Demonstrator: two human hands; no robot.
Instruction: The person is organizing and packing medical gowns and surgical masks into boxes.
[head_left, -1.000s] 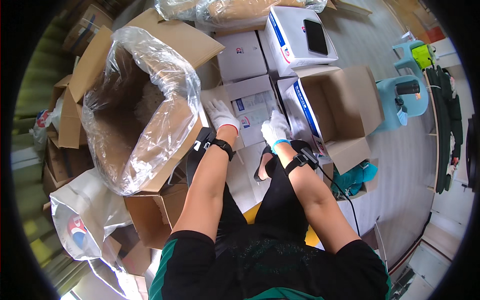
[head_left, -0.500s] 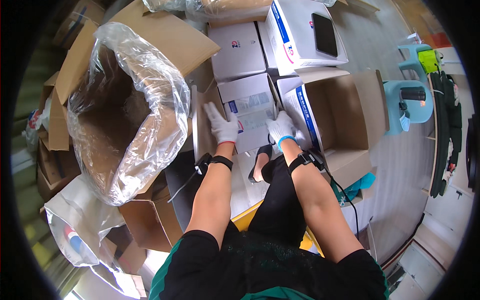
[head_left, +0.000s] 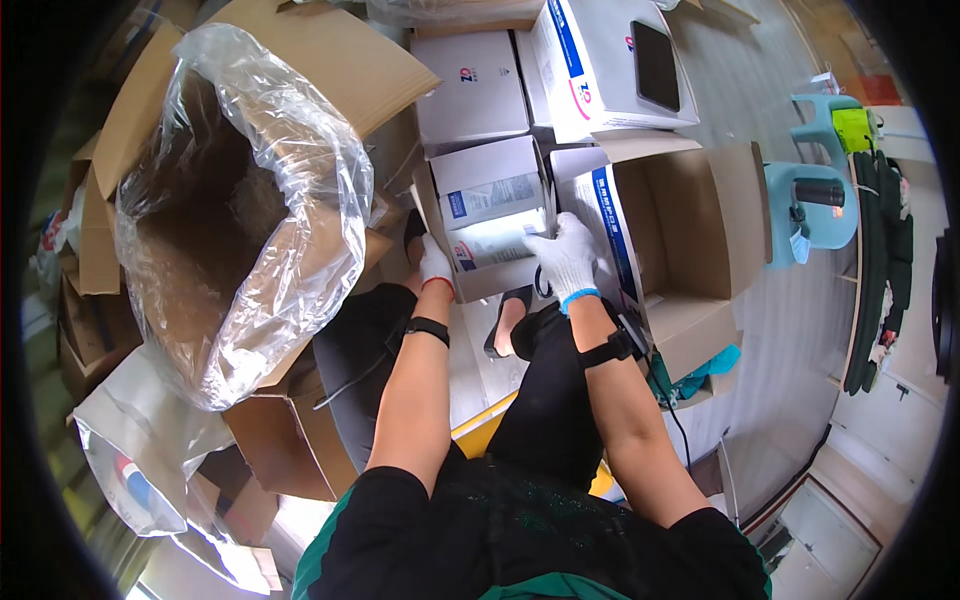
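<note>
Fingers of the right hand point(head_left: 565, 255), in a white glove, curl over the right edge of the white box point(head_left: 492, 215) at the frame's centre and grip it. The left hand point(head_left: 434, 266), also gloved in white, presses against the lower left corner of the same box, its fingers wrapped round the edge. Both hands hold the box between them.

The white box lies just above the person's knees, tilted slightly, with a blue label on its top face. It sits between a second white box point(head_left: 470, 90) directly above it and an open carton point(head_left: 680, 225) just to its right. The carton's flaps stand open, showing a bare brown interior.

A larger white box point(head_left: 600, 60) with a dark rectangle on its face lies at the upper centre, touching the second white box. At upper left, a big cardboard box point(head_left: 240, 190) is lined with a clear plastic bag point(head_left: 300, 200) whose rim folds over the sides. More brown cardboard point(head_left: 280, 450) and a crumpled plastic sack point(head_left: 150, 460) lie at lower left.

Each wrist carries a black band. At right, well apart from the hands, a light blue stool point(head_left: 815, 195) stands on the grey floor point(head_left: 790, 340).
</note>
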